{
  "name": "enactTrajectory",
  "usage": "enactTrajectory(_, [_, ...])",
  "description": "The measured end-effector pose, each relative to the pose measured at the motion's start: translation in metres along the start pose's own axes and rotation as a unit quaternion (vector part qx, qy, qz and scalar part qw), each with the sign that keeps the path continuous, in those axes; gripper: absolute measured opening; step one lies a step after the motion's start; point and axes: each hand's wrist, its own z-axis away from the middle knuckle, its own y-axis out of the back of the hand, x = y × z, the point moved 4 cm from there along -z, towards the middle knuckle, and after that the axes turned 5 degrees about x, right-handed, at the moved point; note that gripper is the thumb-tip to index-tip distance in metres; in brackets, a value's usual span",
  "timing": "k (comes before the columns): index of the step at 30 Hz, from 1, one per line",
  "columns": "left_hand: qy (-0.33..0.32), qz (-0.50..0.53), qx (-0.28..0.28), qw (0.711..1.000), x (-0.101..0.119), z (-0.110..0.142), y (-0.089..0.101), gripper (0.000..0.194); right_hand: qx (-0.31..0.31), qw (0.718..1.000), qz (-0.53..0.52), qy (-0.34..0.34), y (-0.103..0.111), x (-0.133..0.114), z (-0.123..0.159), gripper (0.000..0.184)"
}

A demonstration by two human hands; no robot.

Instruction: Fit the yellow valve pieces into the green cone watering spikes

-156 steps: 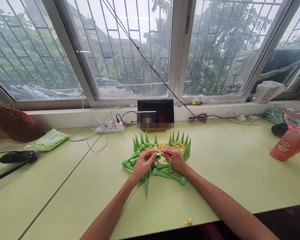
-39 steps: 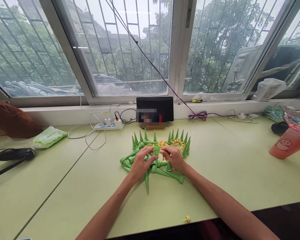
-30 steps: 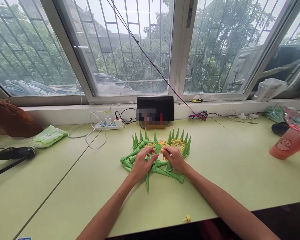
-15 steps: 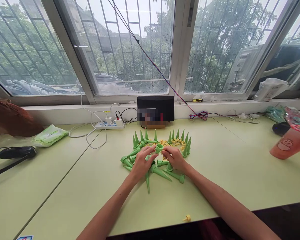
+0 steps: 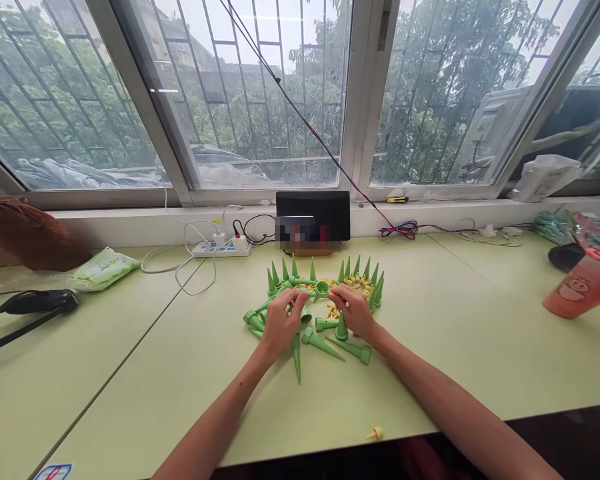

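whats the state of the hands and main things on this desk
Left hand: fingers curled, grip unclear
Right hand: fingertips pinched, contents unclear
Green spike between them: open end showing
Upright green cones: standing, tips up
Other green spikes: lying down
Yellow pieces: loose, scattered
Lone yellow piece: lying near front edge
Power strip: plugs inserted
Screen: mostly dark, partly blurred
Pink cup: standing

Left hand (image 5: 281, 323) covers parts of green spikes (image 5: 297, 363) beneath. Right hand (image 5: 354, 313): contents, if any, too small to tell. Black screen (image 5: 327, 213) pixelated lower left. Brown bundle (image 5: 35, 233) cut by left edge; patterned card (image 5: 54, 473), bottom edge. Yellow bits (image 5: 333, 311) partly hidden.
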Motion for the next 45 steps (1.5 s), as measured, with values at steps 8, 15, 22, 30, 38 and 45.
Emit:
enactTrajectory(8, [0.024, 0.010, -0.070, 0.997, -0.0019, 0.0029, -0.0080, 0.056, -0.041, 0.997, 0.003, 0.059, -0.0050, -0.0020, 0.0024, 0.021])
enactTrajectory(15, [0.040, 0.008, -0.071, 0.997, -0.0047, 0.0013, -0.0085, 0.058, -0.067, 0.995, 0.003, 0.075, -0.0070, -0.0042, 0.0046, 0.022])
enactTrajectory(22, [0.058, 0.051, -0.090, 0.993, -0.0059, 0.0015, -0.0101, 0.052, -0.058, 0.992, 0.011, 0.107, -0.0079, -0.0043, 0.0056, 0.019])
enactTrajectory(30, [0.019, 0.040, -0.127, 0.991, -0.0029, 0.0011, -0.0071, 0.038, -0.057, 0.994, 0.004, 0.093, -0.0084, 0.0025, 0.0072, 0.016])
enactTrajectory(38, [-0.024, 0.023, -0.140, 0.990, -0.0039, 0.0024, -0.0090, 0.026, -0.059, 0.996, 0.006, 0.069, -0.0066, 0.0031, 0.0040, 0.022])
enactTrajectory(45, [-0.063, 0.004, -0.126, 0.990, -0.0061, 0.0044, -0.0105, 0.028, -0.055, 0.998, 0.000, 0.042, -0.0065, 0.0039, 0.0029, 0.028])
